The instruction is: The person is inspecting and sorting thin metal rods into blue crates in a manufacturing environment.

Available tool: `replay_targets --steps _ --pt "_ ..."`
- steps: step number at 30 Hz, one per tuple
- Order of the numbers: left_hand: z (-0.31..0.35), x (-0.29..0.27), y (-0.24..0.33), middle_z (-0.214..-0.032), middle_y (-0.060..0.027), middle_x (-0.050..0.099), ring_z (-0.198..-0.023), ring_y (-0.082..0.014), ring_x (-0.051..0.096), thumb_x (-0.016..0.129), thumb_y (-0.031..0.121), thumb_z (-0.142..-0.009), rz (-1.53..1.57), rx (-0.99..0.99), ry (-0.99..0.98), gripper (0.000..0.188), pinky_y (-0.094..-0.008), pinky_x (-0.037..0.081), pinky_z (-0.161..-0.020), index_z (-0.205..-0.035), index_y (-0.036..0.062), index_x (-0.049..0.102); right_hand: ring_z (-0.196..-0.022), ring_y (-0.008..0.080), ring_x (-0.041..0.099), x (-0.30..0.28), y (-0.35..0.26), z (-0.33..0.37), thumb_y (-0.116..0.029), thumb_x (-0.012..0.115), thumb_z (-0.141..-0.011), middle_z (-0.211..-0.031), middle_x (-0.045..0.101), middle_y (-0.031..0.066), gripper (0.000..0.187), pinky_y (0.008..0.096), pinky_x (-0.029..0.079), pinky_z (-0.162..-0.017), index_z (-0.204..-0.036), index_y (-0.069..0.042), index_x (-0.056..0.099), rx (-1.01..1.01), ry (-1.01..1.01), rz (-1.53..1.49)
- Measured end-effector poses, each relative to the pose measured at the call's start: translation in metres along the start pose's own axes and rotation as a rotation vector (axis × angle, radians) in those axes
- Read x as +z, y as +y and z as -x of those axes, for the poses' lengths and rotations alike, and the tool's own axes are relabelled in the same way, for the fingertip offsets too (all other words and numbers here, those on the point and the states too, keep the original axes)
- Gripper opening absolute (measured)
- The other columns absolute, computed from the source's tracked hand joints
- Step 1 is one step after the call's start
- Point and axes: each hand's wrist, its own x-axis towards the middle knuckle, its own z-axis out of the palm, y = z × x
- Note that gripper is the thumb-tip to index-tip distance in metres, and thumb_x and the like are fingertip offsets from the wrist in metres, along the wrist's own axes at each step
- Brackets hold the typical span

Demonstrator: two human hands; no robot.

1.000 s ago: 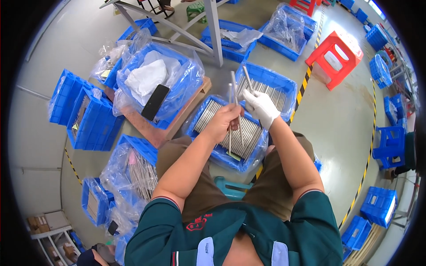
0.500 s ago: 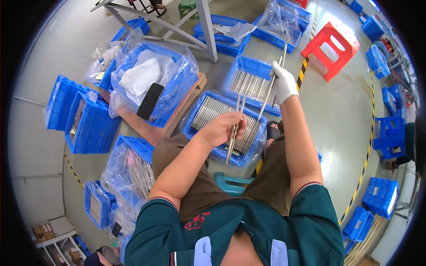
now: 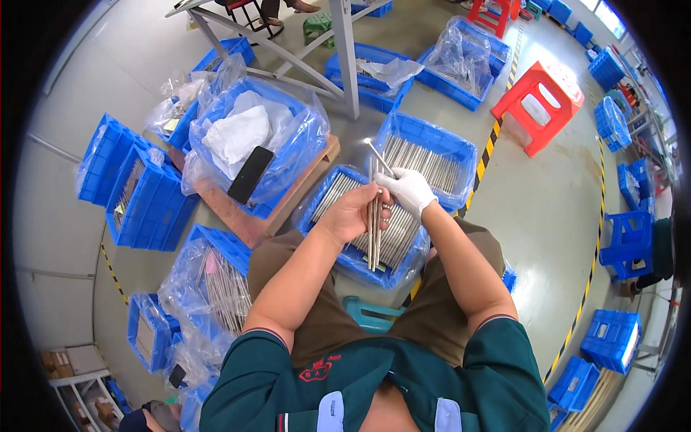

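My bare left hand point(image 3: 351, 212) is closed around several thin metal rods point(image 3: 374, 245), which point down toward my lap. Right beside it, my right hand point(image 3: 409, 193) in a white glove grips another metal rod point(image 3: 381, 158), its end slanting up and to the left. The two hands almost touch, and the gloved fingertips are partly hidden. Beneath them is a blue crate point(image 3: 306, 205) lined with clear plastic, with rows of similar rods point(image 3: 336, 196). Just beyond stands a second blue crate point(image 3: 464, 147) holding more rods point(image 3: 421, 162).
At left, a black phone point(image 3: 250, 175) lies on a plastic-lined crate point(image 3: 288, 101) atop a wooden pallet point(image 3: 241, 223). A red stool point(image 3: 540, 104) stands at far right beyond striped floor tape point(image 3: 491, 144). A grey table leg point(image 3: 345, 61) rises behind. Rods fill a bagged crate point(image 3: 223, 288) at lower left.
My gloved right hand has come down and left with its rod, from over the far crate to beside my left hand. My left hand stays nearly in place, still holding rods.
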Motion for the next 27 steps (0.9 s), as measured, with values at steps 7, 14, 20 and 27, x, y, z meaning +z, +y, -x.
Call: replay_targets --steps 7,14,20,27 --pt "0.004 0.006 0.003 -0.101 -0.0123 0.06 -0.085 -0.0215 0.061 0.054 0.034 -0.09 -0.08 0.034 0.094 0.03 -0.0408 0.05 -0.074 -0.089 0.0045 0.059 -0.058 0.0103 0.055 -0.004 -0.012 0.008 -0.031 0.063 -0.08 -0.063 0.059 0.0035 0.029 0.0255 0.044 -0.057 -0.077 -0.002 0.064 -0.059 0.022 0.092" --pt "0.002 0.005 0.001 -0.106 -0.016 0.06 -0.096 -0.0274 0.061 0.053 0.034 -0.091 -0.051 0.049 0.039 0.031 -0.0426 0.05 -0.083 -0.089 0.0032 0.059 -0.061 0.009 0.054 -0.005 -0.008 0.009 -0.022 0.067 -0.076 -0.07 0.061 0.0032 0.023 0.0236 0.044 -0.059 -0.084 0.0 0.066 -0.005 -0.04 -0.17" --pt "-0.004 0.005 0.002 -0.091 -0.01 0.06 -0.082 -0.0223 0.059 0.054 0.033 -0.09 -0.032 0.04 0.099 0.03 -0.0383 0.049 -0.075 -0.089 0.0033 0.059 -0.068 0.0106 0.056 -0.011 0.0 0.005 -0.021 0.066 -0.076 -0.074 0.062 0.0047 0.023 0.025 0.046 -0.065 -0.085 0.0 0.066 -0.031 -0.049 -0.166" --pt "-0.01 -0.009 0.007 -0.079 -0.0058 0.057 -0.077 -0.0212 0.056 0.056 0.031 -0.089 0.035 0.223 0.328 0.027 -0.0397 0.048 -0.077 -0.089 0.0042 0.058 -0.063 0.0129 0.056 -0.018 0.0 0.014 -0.017 0.056 -0.083 -0.076 0.061 0.0075 0.035 0.0256 0.046 -0.055 -0.11 0.005 0.058 0.056 -0.006 -0.188"
